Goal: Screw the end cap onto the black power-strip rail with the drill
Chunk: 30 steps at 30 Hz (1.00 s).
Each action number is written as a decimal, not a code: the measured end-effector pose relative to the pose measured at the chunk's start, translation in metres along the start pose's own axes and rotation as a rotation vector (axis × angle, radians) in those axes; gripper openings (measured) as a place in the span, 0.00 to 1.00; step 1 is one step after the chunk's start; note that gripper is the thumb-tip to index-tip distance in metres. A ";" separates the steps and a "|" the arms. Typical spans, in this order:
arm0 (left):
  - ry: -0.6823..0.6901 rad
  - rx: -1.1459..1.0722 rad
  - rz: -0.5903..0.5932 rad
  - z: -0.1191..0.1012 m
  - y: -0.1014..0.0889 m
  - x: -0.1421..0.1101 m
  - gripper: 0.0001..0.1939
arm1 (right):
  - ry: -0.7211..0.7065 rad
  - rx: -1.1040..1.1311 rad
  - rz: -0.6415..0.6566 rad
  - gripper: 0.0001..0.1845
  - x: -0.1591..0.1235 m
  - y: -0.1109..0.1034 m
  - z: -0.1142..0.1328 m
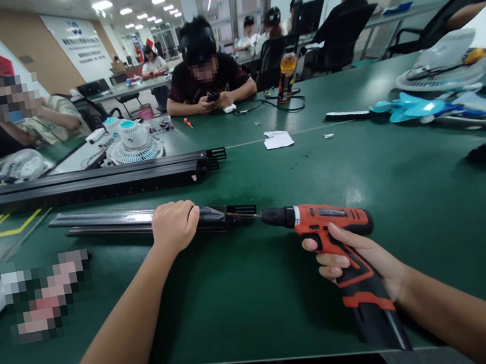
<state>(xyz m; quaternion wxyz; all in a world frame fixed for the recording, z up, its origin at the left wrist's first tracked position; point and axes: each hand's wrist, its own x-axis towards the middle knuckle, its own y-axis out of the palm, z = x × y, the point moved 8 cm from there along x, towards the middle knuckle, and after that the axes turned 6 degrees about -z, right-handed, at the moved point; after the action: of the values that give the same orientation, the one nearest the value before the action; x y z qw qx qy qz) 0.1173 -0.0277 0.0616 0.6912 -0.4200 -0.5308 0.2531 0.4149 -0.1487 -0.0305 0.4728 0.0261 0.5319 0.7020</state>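
My left hand (174,226) is closed over a long black profile (108,220) that lies on the green table, holding it near its right end. That end carries a slotted black bracket (241,211). In my right hand (363,252) is an orange and black cordless drill (332,219), gripped by its handle with the chuck pointing left. The thin bit reaches the bracket end; whether it sits in a screw there I cannot tell. Two more long black profiles (98,187) lie just behind, parallel to the held one.
White fan parts (135,141) stand at the back left. A drink bottle (286,77) and cable are farther back. Blue fan blades (413,107) and a white fan housing (442,62) lie at the right. A person (204,69) sits across the green table (264,303).
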 end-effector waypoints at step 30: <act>-0.018 -0.011 0.047 0.003 0.004 0.002 0.26 | 0.026 0.011 0.013 0.21 0.002 -0.006 0.000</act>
<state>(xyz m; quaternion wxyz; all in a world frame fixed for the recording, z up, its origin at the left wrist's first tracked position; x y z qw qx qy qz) 0.1154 -0.0233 0.0591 0.6780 -0.4339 -0.5284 0.2699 0.4178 -0.1476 -0.0356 0.4611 0.0233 0.5416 0.7025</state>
